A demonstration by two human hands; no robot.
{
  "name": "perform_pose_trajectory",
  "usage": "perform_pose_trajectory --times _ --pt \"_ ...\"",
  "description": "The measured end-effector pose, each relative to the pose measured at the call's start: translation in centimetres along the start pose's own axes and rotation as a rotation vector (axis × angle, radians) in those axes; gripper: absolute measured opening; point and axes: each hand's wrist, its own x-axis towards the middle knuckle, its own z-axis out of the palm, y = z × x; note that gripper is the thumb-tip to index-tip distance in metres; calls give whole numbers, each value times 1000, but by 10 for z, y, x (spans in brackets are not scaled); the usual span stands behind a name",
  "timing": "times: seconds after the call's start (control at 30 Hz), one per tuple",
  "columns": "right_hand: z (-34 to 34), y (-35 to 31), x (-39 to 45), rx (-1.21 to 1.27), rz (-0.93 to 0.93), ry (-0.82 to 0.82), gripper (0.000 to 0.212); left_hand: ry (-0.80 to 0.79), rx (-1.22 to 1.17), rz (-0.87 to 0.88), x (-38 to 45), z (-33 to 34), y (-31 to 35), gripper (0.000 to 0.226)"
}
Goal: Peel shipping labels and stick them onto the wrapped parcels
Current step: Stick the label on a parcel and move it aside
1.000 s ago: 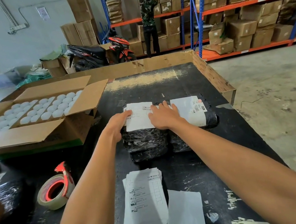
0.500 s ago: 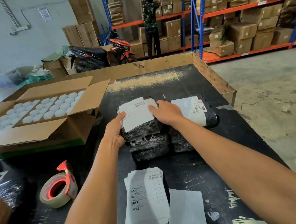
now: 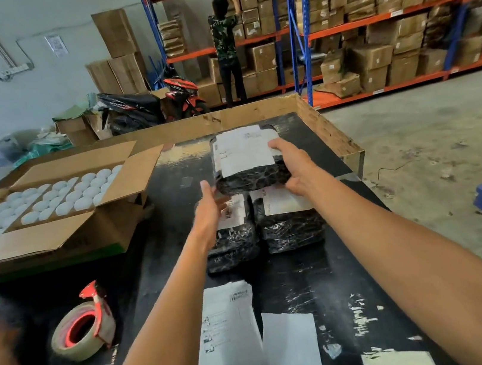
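Observation:
My right hand [image 3: 295, 166] grips a black-wrapped parcel [image 3: 250, 179] by its right end, thumb on the white shipping label [image 3: 241, 151] stuck to its top. The parcel is raised above the black table [image 3: 326, 279], toward the far side. My left hand [image 3: 211, 208] is open with straight fingers just below the parcel's left corner; whether it touches is unclear. Two more labelled black parcels lie side by side beneath, the left parcel [image 3: 233, 246] and the right parcel [image 3: 294, 230]. A stack of shipping labels [image 3: 225, 334] lies near me beside a blank backing sheet [image 3: 290, 353].
A tape roll with a red dispenser [image 3: 80, 331] sits at the left front. An open carton [image 3: 54, 238] of white round lids fills the table's left side. A cardboard rim [image 3: 332, 134] borders the far and right edges. A person [image 3: 225, 44] stands at the shelves behind.
The labelled parcel has been lifted off the one below and carried farther away in my right hand. My left hand has let go of it and opened.

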Motion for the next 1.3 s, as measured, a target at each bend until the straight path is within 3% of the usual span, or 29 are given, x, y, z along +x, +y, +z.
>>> perform_pose_trajectory --times 0.1,0.17,0.23,0.33,0.47,0.57,0.73,0.97,1.03,1.1,1.2,1.3 --pt "-37 -12 -5 16 2 37 44 -138 492 97 -9 18 -16 102" --pt "-65 -16 -9 60 7 42 49 -135 820 267 -4 20 -24 92" --pt "-94 -20 -20 113 -14 39 42 -121 956 333 1 21 -28 86" --pt "-143 -20 -38 166 -31 43 34 -114 931 295 1 26 -29 74" --pt "-206 -2 -53 202 3 183 43 -104 856 190 -7 40 -17 53" --pt "-237 21 -57 234 57 263 46 -56 876 170 -15 55 -13 59" --pt "-252 51 -58 147 162 362 26 7 851 220 -21 61 -15 68" --pt "-244 65 -15 65 240 318 45 56 866 259 -25 65 -18 66" --pt "-249 75 15 -41 218 336 62 72 875 265 -27 66 -18 65" --pt "-257 90 43 -292 155 395 66 79 867 270 -28 68 -19 63" --pt "-232 76 5 -762 29 440 61 95 860 290 -28 69 -21 62" --pt "-224 86 -13 -1061 -20 429 66 98 872 289 -27 68 -22 63"
